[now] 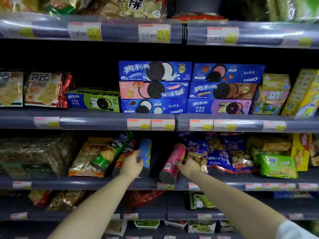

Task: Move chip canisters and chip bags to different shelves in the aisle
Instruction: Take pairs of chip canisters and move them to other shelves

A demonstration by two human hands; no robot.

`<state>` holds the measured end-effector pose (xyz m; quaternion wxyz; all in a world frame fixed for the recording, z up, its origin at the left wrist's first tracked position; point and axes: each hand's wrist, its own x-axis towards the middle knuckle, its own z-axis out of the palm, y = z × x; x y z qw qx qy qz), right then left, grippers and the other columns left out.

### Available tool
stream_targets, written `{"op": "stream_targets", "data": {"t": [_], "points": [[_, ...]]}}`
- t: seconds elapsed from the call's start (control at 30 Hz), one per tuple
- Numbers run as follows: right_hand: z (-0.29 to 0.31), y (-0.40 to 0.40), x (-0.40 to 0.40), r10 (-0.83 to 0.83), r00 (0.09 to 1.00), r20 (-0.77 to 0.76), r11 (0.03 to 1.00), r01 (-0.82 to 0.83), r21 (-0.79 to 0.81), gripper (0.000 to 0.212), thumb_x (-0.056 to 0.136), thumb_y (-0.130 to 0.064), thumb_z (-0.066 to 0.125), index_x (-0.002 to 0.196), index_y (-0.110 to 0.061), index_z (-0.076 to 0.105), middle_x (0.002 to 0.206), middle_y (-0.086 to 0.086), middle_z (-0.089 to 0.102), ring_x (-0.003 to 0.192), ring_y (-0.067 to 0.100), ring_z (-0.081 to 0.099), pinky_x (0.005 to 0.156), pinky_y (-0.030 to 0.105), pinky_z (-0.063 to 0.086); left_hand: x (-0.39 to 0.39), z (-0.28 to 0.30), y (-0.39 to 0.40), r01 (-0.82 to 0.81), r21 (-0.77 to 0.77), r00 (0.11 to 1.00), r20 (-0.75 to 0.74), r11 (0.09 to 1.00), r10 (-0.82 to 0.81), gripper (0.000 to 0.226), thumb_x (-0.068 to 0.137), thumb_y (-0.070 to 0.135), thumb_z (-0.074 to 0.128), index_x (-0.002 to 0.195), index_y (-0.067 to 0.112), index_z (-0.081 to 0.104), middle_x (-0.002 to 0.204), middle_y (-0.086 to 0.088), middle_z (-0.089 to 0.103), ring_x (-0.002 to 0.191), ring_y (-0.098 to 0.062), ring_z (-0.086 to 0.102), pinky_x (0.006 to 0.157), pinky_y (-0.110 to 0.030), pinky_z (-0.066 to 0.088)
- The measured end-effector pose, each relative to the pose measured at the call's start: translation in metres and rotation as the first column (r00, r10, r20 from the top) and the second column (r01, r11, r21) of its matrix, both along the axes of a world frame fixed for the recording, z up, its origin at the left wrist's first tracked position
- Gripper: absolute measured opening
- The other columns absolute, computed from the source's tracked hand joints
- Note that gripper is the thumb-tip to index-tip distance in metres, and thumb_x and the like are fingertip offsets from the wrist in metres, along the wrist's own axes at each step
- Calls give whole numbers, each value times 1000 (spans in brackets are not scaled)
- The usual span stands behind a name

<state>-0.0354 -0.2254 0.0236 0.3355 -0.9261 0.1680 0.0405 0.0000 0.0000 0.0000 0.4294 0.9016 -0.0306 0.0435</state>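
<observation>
I am gripping the blue canister [145, 155] with my left hand [132, 164], fingers curled around its side as it is leaning almost upright on the third shelf [96, 182] down. My right hand [189, 165] is wrapping around the pink canister [173, 163], which is tilting with its dark base at about seven o'clock, hanging just over the shelf's front edge. The two canisters are standing near each other, with a dark gap between them.

At nine o'clock from the blue canister, a red canister [124, 156] is leaning just beside it, partly hidden behind my left hand, and a green canister [111, 150] is lying tilted against a yellow cracker bag [88, 157]. At three o'clock from the pink canister, a blue snack bag [202, 152] is touching my right fingers, with a lime-green packet [278, 166] lying farther out the same way.

At twelve o'clock, on the shelf above, Oreo boxes [188, 88] are sitting stacked in two columns of three, with a green Oreo box [94, 100] at their nine o'clock side. Price tags [151, 124] are running along the shelf rails.
</observation>
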Motion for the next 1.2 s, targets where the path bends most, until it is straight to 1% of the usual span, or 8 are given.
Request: {"op": "stream_targets", "data": {"t": [0.13, 0.23, 0.3, 0.43, 0.67, 0.83, 0.97, 1.2], "points": [[3, -4, 15, -6, 994, -106, 1000, 5, -15, 57, 91, -56, 48, 120, -9, 60, 116, 9, 67, 102, 24, 62, 67, 20, 36, 21, 4, -9, -40, 48, 997, -59, 998, 42, 48, 90, 10, 57, 137, 7, 47, 131, -15, 60, 120, -29, 56, 98, -31, 44], [2, -4, 30, -18, 991, -132, 988, 37, 148, 61, 89, -57, 53, 125, -8, 57, 121, 8, 65, 76, 13, 49, 35, 6, 28, 38, 2, -21, -62, 88, 994, -89, 994, 70, 51, 88, 15, 62, 136, 8, 47, 131, -15, 60, 118, -31, 57, 95, -32, 45], [-4, -6, 40, -17, 991, -135, 971, 49, 235, 62, 85, -53, 62, 124, -6, 58, 120, 10, 65, 65, 10, 47, 30, 4, 30, 45, 1, -29, -90, 136, 988, -113, 987, 105, 54, 86, 22, 65, 136, 9, 47, 129, -16, 60, 116, -32, 57, 93, -32, 45], [-25, -6, 50, -13, 994, -110, 931, 52, 360, 61, 77, -43, 76, 120, -3, 60, 117, 14, 68, 97, 24, 66, 66, 16, 44, 48, -13, -41, -147, 257, 979, -101, 955, 177, 67, 79, 36, 72, 134, 9, 45, 133, -15, 51, 119, -30, 51, 95, -32, 44], [-40, -10, 61, -22, 995, -96, 882, 65, 466, 82, 64, -48, 83, 123, -3, 48, 117, 16, 65, 100, 29, 67, 86, 33, 55, 48, -12, -40, -177, 263, 952, -197, 948, 233, 58, 74, 35, 75, 123, 13, 51, 120, -10, 63, 107, -29, 61, 85, -32, 50], [-46, -13, 66, -33, 995, -92, 820, 79, 567, 78, 64, -41, 84, 120, -3, 47, 113, 17, 66, 94, 30, 68, 85, 42, 58, 39, -14, -38, -224, 107, 966, -109, 969, 235, 41, 73, 25, 74, 111, 16, 60, 107, -8, 70, 95, -28, 65, 71, -25, 46], [-47, -18, 64, -22, 998, -63, 727, 59, 684, 57, 69, -25, 84, 109, -9, 47, 108, 17, 66, 93, 33, 68, 87, 47, 57, 25, -14, -37, -263, -214, 965, -72, 941, 253, 39, 75, 16, 76, 110, 19, 61, 97, -5, 71, 88, -24, 66, 72, -27, 50], [-32, -32, 47, 136, 987, 83, 602, -149, 785, 50, 75, -13, 81, 114, -15, 50, 104, 11, 70, 91, 26, 71, 75, 36, 58, -13, -18, -32, -247, -684, 969, -177, 686, 173, 37, 82, 19, 74, 113, 31, 59, 101, 8, 73, 87, -8, 72, 69, -21, 54]]}}
